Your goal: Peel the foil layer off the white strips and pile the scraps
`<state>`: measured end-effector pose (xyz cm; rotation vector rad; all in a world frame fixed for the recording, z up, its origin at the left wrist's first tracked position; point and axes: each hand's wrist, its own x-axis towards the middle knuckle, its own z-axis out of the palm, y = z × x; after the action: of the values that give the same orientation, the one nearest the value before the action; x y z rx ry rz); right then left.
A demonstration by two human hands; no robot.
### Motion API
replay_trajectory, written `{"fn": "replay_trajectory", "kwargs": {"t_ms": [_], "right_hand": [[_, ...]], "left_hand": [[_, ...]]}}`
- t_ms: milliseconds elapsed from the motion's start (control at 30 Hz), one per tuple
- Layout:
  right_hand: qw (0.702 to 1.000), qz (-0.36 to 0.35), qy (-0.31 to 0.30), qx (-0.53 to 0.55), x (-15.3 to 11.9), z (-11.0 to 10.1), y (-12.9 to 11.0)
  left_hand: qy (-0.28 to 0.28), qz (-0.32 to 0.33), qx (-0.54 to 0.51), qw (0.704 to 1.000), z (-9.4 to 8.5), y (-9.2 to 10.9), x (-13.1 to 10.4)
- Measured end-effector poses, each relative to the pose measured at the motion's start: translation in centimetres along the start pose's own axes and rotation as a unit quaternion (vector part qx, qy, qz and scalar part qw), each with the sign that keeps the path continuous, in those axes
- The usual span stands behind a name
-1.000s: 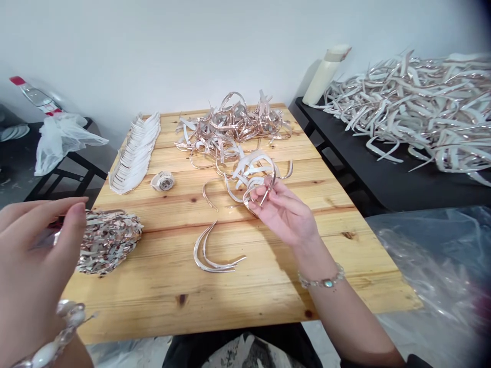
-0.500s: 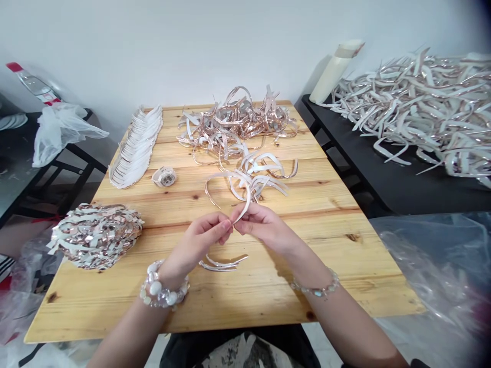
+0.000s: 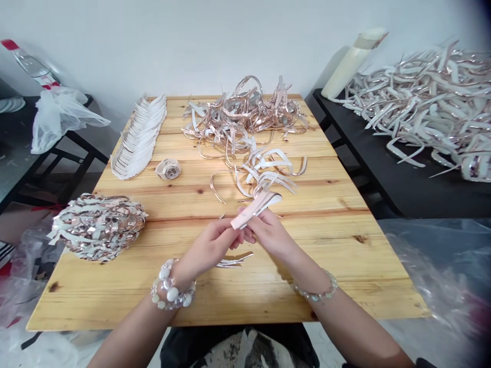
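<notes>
A pale pink and white strip (image 3: 255,208), folded over in a loop, is between my two hands above the middle of the wooden table (image 3: 330,255). My left hand (image 3: 217,243) is closed at the strip's near end, its fingertips partly hidden. Fingers bent round the strip, my right hand (image 3: 270,230) grips it from the right and touches my left fingers. Just beyond lie loose white and rose-gold strips (image 3: 274,162). A few cut strips (image 3: 236,260) lie on the table under my hands.
A tangled strip pile (image 3: 245,115) sits at the table's back. On the left are a row of layered white strips (image 3: 140,138), a small tape roll (image 3: 168,169) and a shiny bundle (image 3: 98,227). A black table (image 3: 383,179) at right bears a big strip heap (image 3: 429,107).
The strip, previously curving upward from my fingertips, is now folded over and leans away to the right. My hands have come closer together. The camera view has shifted slightly.
</notes>
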<state>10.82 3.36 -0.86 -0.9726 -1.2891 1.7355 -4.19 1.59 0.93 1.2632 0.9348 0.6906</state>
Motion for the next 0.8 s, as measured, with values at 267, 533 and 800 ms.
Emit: {"fn": "replay_trajectory", "kwargs": {"t_ms": [267, 533, 800], "right_hand": [[0.997, 0.042, 0.007, 0.068, 0.1, 0.6, 0.4], [0.985, 0.068, 0.071, 0.144, 0.1, 1.1, 0.0], [0.997, 0.047, 0.003, 0.061, -0.1, 0.6, -0.4]], "left_hand": [[-0.022, 0.002, -0.001, 1.000, 0.4, -0.1, 0.0], [0.020, 0.002, -0.012, 1.000, 0.8, -0.3, -0.1], [-0.016, 0.005, 0.018, 1.000, 0.3, -0.1, -0.2]]}}
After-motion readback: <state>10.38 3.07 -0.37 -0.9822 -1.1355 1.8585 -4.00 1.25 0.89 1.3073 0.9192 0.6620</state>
